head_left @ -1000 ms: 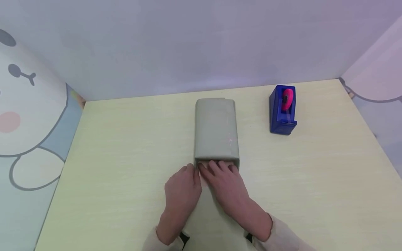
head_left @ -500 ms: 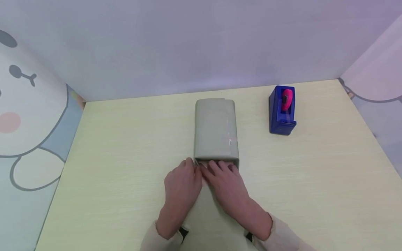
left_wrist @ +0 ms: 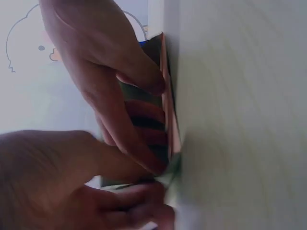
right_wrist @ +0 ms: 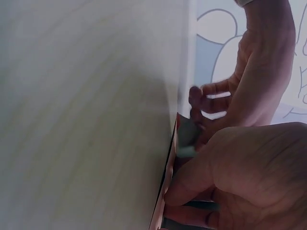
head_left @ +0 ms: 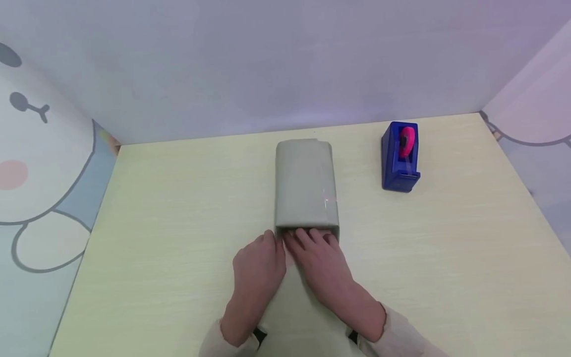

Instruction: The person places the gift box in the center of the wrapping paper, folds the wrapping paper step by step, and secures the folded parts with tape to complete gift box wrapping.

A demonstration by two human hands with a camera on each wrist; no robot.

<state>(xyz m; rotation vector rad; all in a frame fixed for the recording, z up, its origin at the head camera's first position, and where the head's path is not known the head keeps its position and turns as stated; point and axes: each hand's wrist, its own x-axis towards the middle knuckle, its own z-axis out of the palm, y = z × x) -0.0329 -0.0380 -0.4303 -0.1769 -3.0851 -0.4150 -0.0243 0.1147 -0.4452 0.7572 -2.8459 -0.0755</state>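
Observation:
A box-shaped parcel in grey-green wrapping paper (head_left: 305,183) lies on the table, its near end unsealed and showing a pinkish inner side. My left hand (head_left: 259,270) is at the near left corner, thumb and fingers pinching a fold of the paper; in the left wrist view, the fingertips of this left hand (left_wrist: 96,182) meet at a greenish paper edge. Beside it, my right hand (head_left: 323,265) reaches into the near end with fingers extended, pressing on the end flap. The right wrist view shows the right hand's thumb (right_wrist: 187,184) low against the pinkish flap (right_wrist: 165,184).
To the right of the parcel stands a blue tape dispenser (head_left: 400,168) with a pink tape core (head_left: 406,142). The pale wooden table (head_left: 178,198) meets a plain light wall (head_left: 285,64) at the back. Cartoon-printed panels (head_left: 40,163) border both sides.
My left fingers rose slightly toward the parcel's corner half a second ago and now sit a little lower again. My right hand stays at the near end; the parcel is practically still.

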